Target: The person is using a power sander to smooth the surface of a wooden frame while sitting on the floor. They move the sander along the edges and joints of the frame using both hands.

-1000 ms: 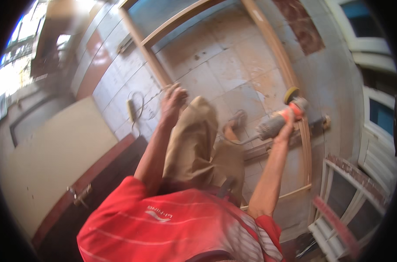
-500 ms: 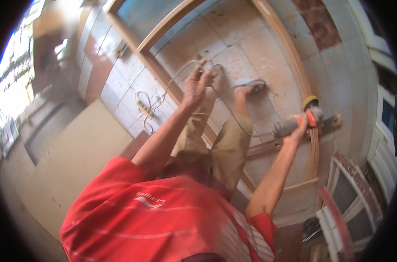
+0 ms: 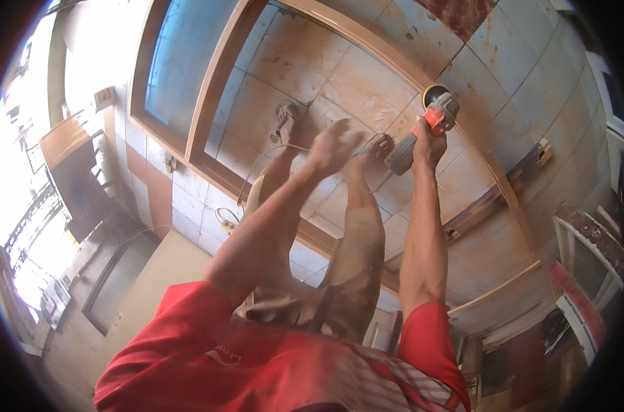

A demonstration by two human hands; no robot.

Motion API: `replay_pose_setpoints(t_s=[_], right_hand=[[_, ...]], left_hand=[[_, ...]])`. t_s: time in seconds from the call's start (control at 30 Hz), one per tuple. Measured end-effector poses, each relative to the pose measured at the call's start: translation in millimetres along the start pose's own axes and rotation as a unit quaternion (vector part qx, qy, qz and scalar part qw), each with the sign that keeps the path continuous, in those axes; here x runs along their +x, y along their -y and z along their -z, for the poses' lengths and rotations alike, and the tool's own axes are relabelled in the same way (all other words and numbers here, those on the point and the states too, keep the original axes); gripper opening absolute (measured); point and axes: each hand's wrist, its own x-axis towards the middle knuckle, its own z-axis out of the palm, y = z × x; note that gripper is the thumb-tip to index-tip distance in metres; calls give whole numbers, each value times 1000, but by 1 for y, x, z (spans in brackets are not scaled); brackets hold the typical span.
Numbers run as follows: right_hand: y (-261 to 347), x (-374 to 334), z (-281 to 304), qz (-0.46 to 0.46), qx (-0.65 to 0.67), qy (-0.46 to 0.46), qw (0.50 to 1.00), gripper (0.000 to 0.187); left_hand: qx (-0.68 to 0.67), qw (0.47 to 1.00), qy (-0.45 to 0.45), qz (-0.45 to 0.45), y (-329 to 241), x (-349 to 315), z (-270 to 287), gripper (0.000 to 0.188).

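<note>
My right hand [image 3: 427, 145] grips a grey and orange angle grinder [image 3: 425, 130] whose yellow-edged disc [image 3: 435, 93] sits close to the long brown wooden door frame [image 3: 463, 117] lying on the tiled floor. My left hand [image 3: 331, 145] hangs in the air with fingers spread, empty, just above the grinder's thin cable [image 3: 270, 154]. Below the hands are my two legs in tan trousers and my sandalled feet [image 3: 284, 120] standing inside the frame.
A second wooden frame side [image 3: 219, 89] runs along the left over a blue panel [image 3: 174, 62]. A power socket strip [image 3: 226, 221] lies near the frame. A short wooden bar [image 3: 497, 196] lies at right. White window frames [image 3: 586, 240] lean at far right.
The view swung down over the floor. My left hand let the cable go and opened. My right hand carried the grinder up and left along the frame.
</note>
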Motion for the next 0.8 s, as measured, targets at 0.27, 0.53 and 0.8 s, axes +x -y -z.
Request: replay_pose_setpoints(t_s=[0.27, 0.53, 0.8], right_hand=[[-75, 54, -27, 180, -215, 5, 960, 34], [-106, 61, -82, 163, -67, 103, 979, 33], [-67, 57, -133, 44, 9, 173, 984, 29]], left_hand=[[74, 987, 136, -51, -44, 125, -107, 105], [-22, 995, 76, -63, -8, 164, -79, 70], [-72, 992, 104, -24, -31, 183, -16, 74]])
